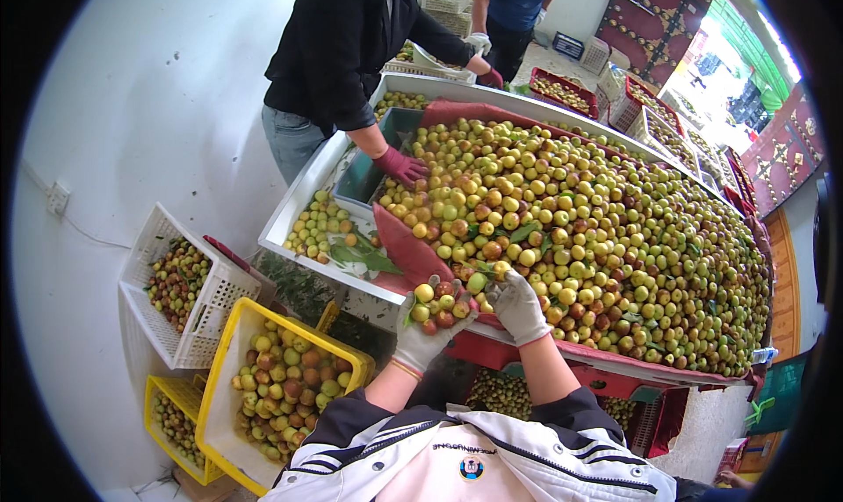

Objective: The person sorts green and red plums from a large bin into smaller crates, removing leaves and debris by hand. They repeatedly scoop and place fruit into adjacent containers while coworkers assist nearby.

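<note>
My left hand, in a pale work glove, is cupped palm up around several small jujube-like fruits, green-yellow and red-brown. To its right my right hand, gloved alike, has its fingertips on a yellowish fruit at the edge of the heap. The large heap of fruit lies on a red cloth over a white-rimmed sorting table. Green leaves lie among the fruit.
A yellow crate of fruit stands at my left, beside a white crate and a smaller yellow crate. Across the table a person's maroon-gloved hand touches the heap. Another person stands behind. Filled crates line the far side.
</note>
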